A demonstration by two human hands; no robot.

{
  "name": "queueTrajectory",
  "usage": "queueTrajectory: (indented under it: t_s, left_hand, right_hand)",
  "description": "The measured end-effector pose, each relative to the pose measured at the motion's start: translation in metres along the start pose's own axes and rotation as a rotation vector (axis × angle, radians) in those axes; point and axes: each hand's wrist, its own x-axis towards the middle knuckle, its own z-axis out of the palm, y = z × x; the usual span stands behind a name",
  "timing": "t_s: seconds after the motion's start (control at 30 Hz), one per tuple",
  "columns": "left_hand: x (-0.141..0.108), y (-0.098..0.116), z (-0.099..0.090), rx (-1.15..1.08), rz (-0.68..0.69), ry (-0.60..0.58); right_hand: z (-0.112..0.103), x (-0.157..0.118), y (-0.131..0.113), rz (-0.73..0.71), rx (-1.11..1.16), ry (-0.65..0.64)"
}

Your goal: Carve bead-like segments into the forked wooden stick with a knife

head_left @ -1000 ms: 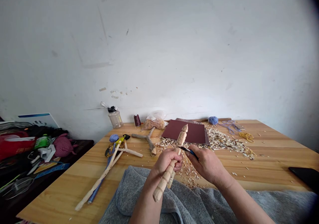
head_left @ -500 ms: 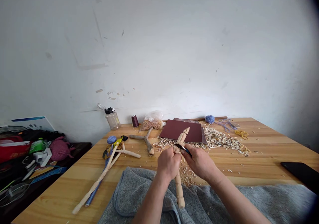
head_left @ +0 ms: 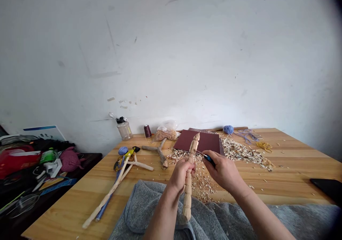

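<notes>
My left hand is closed around the middle of a carved wooden stick, which has notched rings along it and a pointed tip. The stick stands tilted, tip away from me, its lower end over a grey towel. In my right hand is a carving knife with a blue and black handle. Its thin blade points left toward the stick's upper part; whether it touches the wood I cannot tell. Wood shavings lie on the table beneath both hands.
Behind the hands lie dark red sheets and a heap of shavings. Leftward are a forked branch, peeled sticks, a bottle, a thread spool and a bag. Blue yarn sits at the back, a black phone-like slab at right.
The knife has come away from the left hand's thumb and moved right with my right hand. The stick has turned more upright. The view has shifted slightly left.
</notes>
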Motion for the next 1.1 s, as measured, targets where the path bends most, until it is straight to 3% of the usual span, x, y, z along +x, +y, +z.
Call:
queueTrajectory:
  t_s: [0.1, 0.2, 0.3, 0.43, 0.6, 0.73, 0.97, 1.1]
  left_hand:
    - [0.000, 0.002, 0.000, -0.061, -0.007, -0.022]
    - [0.001, 0.002, -0.002, -0.114, -0.004, -0.026]
    - [0.001, 0.003, -0.004, -0.155, -0.024, -0.077]
    - [-0.001, 0.005, -0.008, -0.302, -0.068, -0.179]
    - [-0.003, 0.011, -0.016, -0.609, -0.168, -0.255]
    - [-0.002, 0.011, -0.016, -0.688, -0.191, -0.325]
    - [0.001, 0.014, -0.009, -0.907, 0.089, -0.064]
    - [-0.002, 0.016, -0.009, -0.765, 0.212, -0.015]
  right_hand:
    - [0.003, -0.002, -0.002, -0.083, -0.074, -0.042]
    - [0.000, -0.003, -0.002, -0.122, 0.004, -0.095]
    - [-0.002, -0.003, -0.003, -0.077, 0.083, -0.033]
    - [-0.001, -0.003, -0.005, -0.077, 0.173, -0.089]
    - [0.001, -0.001, 0.001, 0.104, 0.305, 0.080]
    - [0.004, -0.001, -0.003, 0.078, 0.348, 0.030]
    - [0.014, -0.009, -0.022, 0.006, 0.460, -0.151]
    - [0.020, -0.011, -0.020, 0.032, 0.469, -0.091]
